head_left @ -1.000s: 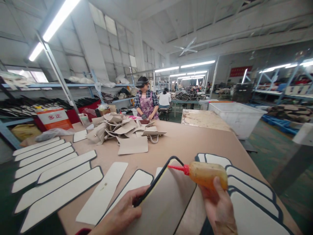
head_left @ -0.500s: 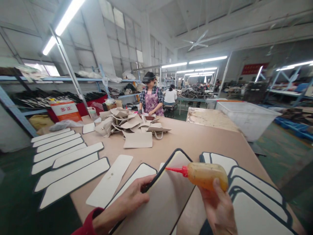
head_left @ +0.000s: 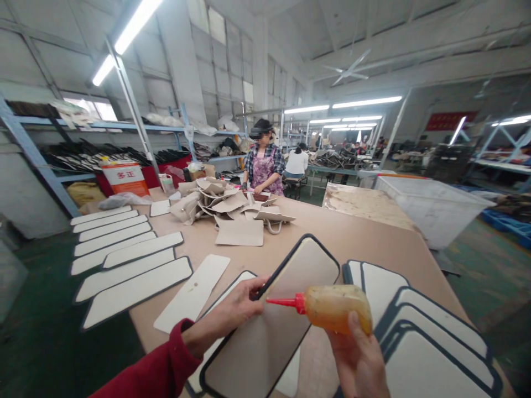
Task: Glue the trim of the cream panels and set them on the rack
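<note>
My left hand (head_left: 240,304) grips the edge of a long, round-cornered beige panel (head_left: 274,326) with a dark border, its fingers closed on the left rim. The panel is tilted up above the table. In my right hand (head_left: 357,354) lies a squeeze bottle (head_left: 338,308) of amber liquid, probably glue, with a red pointed nozzle. The bottle is held sideways, and its tip points left, close to the panel's left edge near my left fingers. Whether the tip touches the panel I cannot tell. Beneath the panel, further pale pieces partly show.
Dark-edged cream panels lie in a row on the left (head_left: 136,293) and overlap in a stack (head_left: 440,342) on the right. A loose cream strip (head_left: 193,290) lies nearby. Beige bag pieces (head_left: 232,204) are heaped mid-table; a co-worker (head_left: 263,163) stands behind. A white bin (head_left: 440,207) stands right.
The bottle's tip has moved down along the panel's left edge, towards my left hand. More of the panel's lower end shows, and the camera view has shifted slightly left.
</note>
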The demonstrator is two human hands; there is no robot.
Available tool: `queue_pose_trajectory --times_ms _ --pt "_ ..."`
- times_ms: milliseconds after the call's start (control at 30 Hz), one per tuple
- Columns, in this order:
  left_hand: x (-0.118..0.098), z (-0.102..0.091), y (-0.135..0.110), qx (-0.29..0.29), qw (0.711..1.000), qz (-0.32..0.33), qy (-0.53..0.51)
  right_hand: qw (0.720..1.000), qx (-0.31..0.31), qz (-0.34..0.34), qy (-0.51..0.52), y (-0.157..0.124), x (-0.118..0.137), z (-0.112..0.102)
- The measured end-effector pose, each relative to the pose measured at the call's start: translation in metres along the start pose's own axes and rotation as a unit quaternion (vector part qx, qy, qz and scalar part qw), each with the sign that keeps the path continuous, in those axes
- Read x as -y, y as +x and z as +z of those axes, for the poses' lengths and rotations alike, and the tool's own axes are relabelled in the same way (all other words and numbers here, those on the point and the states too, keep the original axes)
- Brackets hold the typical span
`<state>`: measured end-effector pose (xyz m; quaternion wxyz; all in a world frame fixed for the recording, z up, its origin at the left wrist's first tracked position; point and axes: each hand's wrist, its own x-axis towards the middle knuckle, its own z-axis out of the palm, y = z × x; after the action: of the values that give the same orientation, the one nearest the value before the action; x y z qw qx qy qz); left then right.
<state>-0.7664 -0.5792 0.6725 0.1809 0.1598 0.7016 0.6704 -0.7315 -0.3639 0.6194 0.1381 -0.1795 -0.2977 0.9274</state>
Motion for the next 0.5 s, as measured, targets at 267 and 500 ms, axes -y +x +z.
queue_pose_trajectory --times_ms 267,500 --pt "0.016 -0.02 0.015 -0.136 0.972 -0.054 -0.185 0.992 -0.11 -0.061 -0.021 -0.018 0.032 -0.019" --pt "0.011 -0.007 0.02 -0.121 0.96 -0.073 -0.243 0.978 0.057 -0.162 -0.116 0.005 0.028 -0.006"
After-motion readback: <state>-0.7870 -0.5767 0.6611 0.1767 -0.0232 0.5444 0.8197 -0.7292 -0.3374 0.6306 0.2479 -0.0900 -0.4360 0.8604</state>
